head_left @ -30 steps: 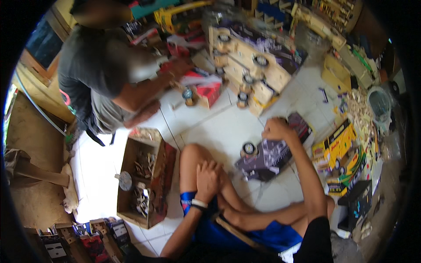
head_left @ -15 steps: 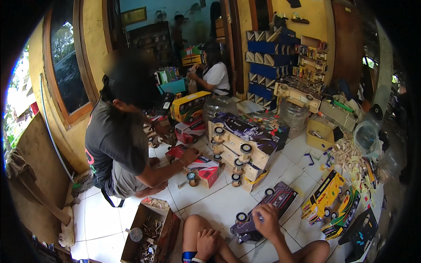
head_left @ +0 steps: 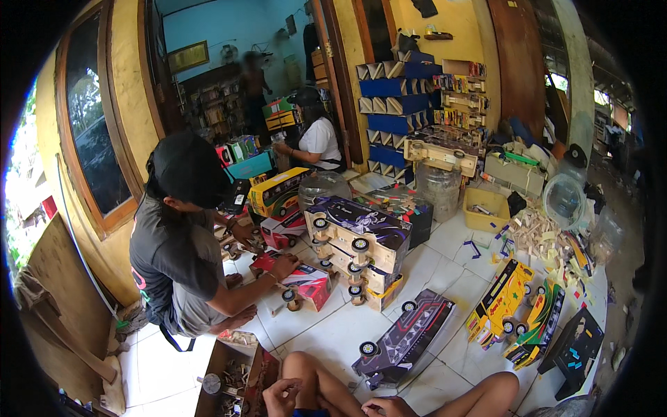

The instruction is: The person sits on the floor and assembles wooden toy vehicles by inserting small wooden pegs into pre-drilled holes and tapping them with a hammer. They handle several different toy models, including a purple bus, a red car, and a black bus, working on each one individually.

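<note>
At the lower edge, beside my bent left knee, is my left hand (head_left: 282, 397), its fingers curled together. My right hand (head_left: 388, 407) is low over my lap and partly cut off by the picture edge, with its fingers bent closed. Whether either hand holds something small cannot be made out. Just beyond my legs a dark grey toy bus (head_left: 410, 340) with red and pale markings lies on its side on the tiles, two black wheels showing. It is the large thing nearest my right hand, and neither hand touches it.
At left, a crouching person (head_left: 184, 243) handles a red toy bus (head_left: 309, 286). A box of small parts (head_left: 258, 368) stands near my left knee. Beyond are stacked wooden-bottomed toys (head_left: 368, 257). Yellow and green toy buses (head_left: 500, 299) and wood scraps (head_left: 545, 240) lie right.
My right hand has come down from above the dark toy bus to my lap. The left hand has left my leg and shifted left, its fingers now raised and curled. The view has shifted.
</note>
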Tool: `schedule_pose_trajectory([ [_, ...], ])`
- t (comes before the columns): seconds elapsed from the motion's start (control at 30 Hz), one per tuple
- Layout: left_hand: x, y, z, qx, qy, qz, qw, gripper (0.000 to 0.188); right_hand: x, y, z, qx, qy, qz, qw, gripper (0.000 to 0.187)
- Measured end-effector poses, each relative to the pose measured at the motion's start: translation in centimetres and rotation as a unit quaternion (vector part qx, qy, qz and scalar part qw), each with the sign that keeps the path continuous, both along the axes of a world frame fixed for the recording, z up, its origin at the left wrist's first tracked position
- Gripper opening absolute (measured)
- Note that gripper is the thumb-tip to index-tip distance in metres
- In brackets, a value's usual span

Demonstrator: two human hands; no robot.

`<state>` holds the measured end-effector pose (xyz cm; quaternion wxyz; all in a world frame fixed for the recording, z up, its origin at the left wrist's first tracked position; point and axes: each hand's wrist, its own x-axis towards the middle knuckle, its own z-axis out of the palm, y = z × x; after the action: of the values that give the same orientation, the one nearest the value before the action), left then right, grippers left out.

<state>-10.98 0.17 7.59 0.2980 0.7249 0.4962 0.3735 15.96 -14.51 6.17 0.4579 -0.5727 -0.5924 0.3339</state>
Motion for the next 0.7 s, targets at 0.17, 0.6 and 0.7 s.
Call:
schedule_pose_trajectory([
  [0.17, -2.8, -0.2, 5.0, 0.042, -0.043, -0.009, 0.998, 0.014, -0.5, 0.4, 0.1, -0.001, -0.061, 0.052, 0.997, 0.020],
  [0.6, -13.1, 9.3, 9.5, 0.127, 0.130, -0.036, 0.983, 0.016, -1.0, 0.3, -3.3, -0.043, -0.154, 0.155, 0.975, 0.024],
  [0.7, -13.6, 12.3, 9.9, 0.136, 0.176, -0.072, 0.972, 0.014, -0.6, 0.2, -3.2, -0.070, -0.172, 0.159, 0.970, 0.023],
])
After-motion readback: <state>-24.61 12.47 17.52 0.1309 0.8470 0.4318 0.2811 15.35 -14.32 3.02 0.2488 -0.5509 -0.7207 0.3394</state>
